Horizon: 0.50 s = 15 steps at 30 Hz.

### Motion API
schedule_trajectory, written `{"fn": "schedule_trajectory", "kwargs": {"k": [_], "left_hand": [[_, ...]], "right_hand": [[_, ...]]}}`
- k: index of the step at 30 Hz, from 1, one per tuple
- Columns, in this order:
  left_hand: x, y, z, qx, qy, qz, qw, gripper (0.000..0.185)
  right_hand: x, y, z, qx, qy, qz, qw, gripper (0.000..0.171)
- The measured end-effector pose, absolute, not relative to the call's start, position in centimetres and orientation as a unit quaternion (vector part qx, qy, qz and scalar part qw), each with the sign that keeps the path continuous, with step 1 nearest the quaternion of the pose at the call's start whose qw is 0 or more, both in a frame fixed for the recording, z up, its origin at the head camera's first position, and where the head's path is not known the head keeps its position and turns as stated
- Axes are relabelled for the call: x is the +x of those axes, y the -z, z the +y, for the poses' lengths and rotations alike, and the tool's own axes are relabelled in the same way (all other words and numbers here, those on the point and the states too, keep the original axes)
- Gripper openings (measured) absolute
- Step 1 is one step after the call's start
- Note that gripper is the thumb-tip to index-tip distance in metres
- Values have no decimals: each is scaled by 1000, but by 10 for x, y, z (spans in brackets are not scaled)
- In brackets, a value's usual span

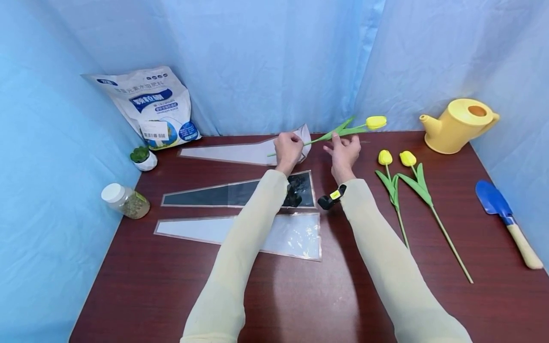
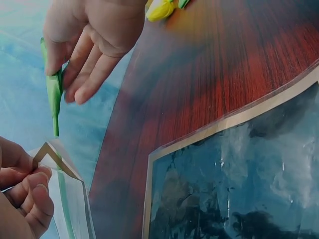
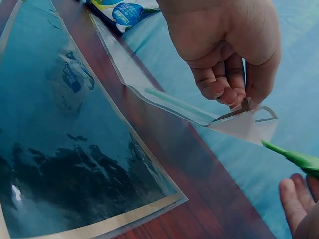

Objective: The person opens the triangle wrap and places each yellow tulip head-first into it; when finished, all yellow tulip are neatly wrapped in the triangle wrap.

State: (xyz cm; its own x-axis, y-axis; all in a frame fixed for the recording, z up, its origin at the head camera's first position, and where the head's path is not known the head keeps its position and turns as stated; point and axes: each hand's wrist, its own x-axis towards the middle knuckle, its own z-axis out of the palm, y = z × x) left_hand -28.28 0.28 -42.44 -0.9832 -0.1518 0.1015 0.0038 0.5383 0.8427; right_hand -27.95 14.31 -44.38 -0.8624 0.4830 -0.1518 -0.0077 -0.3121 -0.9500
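Pale blue curtains [image 1: 257,62] close in the back and both sides of a dark red-brown wood-grain table [image 1: 128,286]. At its back left corner stands a granular fertilizer bag [image 1: 150,100]; along the left edge sit a potted succulent [image 1: 147,162] and a white-capped jar [image 1: 133,205]. By the back edge, the left hand [image 1: 288,148] pinches the mouth of a white flower sleeve [image 1: 218,153], and the right hand [image 1: 345,155] holds a yellow tulip [image 1: 331,135] lightly at its leaves, its stem inside that sleeve. Nearer the front edge lie a black sleeve [image 1: 201,196] and another white sleeve [image 1: 197,226]. Two more tulips [image 1: 385,157] lie toward the right edge, near a blue trowel [image 1: 493,197]; a yellow watering can [image 1: 450,131] occupies the back right corner.
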Motion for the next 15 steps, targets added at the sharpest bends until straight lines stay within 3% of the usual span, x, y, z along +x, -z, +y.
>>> {"fn": "schedule_trajectory", "kwargs": {"k": [11,15], "left_hand": [[-281,424,6,42,478,-873,84,20],[-281,423,9,39,477,-874,83,20]], "right_hand": [[-282,439,144,-248,-808,-506,175,27],[-281,441,141,-239,-810,-505,176,37]]}}
